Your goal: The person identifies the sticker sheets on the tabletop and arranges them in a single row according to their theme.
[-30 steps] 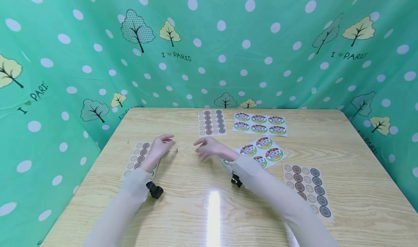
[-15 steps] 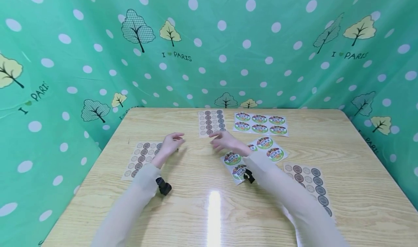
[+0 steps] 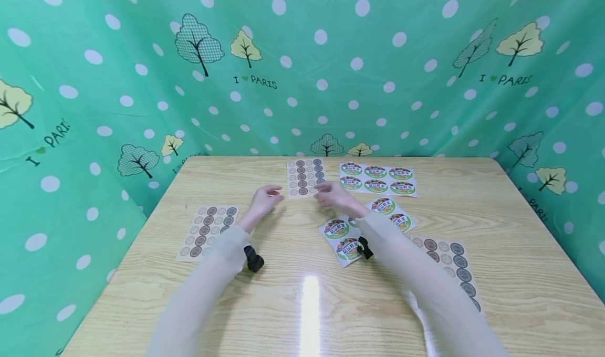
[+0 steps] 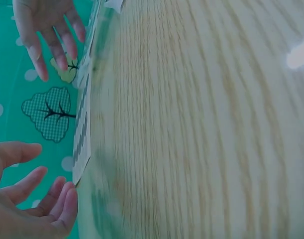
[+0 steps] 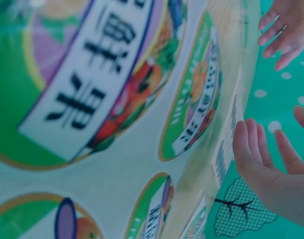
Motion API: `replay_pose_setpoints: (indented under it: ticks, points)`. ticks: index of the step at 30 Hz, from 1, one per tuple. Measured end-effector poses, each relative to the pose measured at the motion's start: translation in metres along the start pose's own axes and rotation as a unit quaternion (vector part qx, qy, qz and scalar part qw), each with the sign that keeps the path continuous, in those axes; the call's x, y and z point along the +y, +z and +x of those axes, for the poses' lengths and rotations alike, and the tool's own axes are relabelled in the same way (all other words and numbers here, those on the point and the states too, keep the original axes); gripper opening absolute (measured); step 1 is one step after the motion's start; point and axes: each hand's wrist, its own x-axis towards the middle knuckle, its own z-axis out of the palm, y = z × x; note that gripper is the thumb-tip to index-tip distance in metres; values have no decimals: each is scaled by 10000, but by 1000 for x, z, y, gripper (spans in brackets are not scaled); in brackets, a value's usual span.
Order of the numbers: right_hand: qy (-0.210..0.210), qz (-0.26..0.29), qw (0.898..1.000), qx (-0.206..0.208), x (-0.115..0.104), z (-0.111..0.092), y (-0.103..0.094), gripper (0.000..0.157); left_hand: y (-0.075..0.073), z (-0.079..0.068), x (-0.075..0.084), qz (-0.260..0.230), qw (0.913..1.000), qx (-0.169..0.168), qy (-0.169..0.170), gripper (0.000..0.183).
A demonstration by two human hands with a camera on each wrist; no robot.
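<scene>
My left hand (image 3: 266,198) hovers just left of the far middle sheet of small round stickers (image 3: 298,177), fingers loosely bent and nothing in them. On that sheet's right side, my right hand (image 3: 333,195) overlaps its lower corner in the head view, also with nothing between its fingers. The left wrist view has the sheet (image 4: 82,129) edge-on, with the left hand (image 4: 37,199) below and the right hand (image 4: 50,30) above. A sheet of oval fruit labels (image 3: 336,228) lies under my right forearm, and its print (image 5: 117,149) fills much of the right wrist view.
Behind my right hand lies another fruit label sheet (image 3: 378,179). Small round sticker sheets lie at the left (image 3: 198,231) and, partly under my right sleeve, at the right (image 3: 465,265). A green curtain (image 3: 302,110) rises at the table's (image 3: 264,315) back edge.
Both hands have moved forward and to the right, toward the far middle sticker sheet. The left sticker sheet and the near fruit labels show more. The sheets themselves stay in place.
</scene>
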Motion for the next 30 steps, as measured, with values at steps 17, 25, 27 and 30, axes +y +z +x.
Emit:
replay_pose_setpoints:
  ticks: [17, 25, 27, 30]
  points:
    - [412, -199, 9954, 837, 14, 19, -12, 49, 26, 28, -2, -724, 9971, 215, 22, 38]
    - [464, -32, 9920, 1172, 16, 28, -13, 52, 27, 36, -1, -757, 9962, 338, -280, 39]
    - [428, -51, 9919, 1192, 16, 29, -13, 53, 28, 38, -2, -825, 9957, 377, -205, 38]
    - [385, -71, 9922, 1187, 17, 30, -13, 55, 38, 66, -35, -1065, 9929, 516, 153, 39]
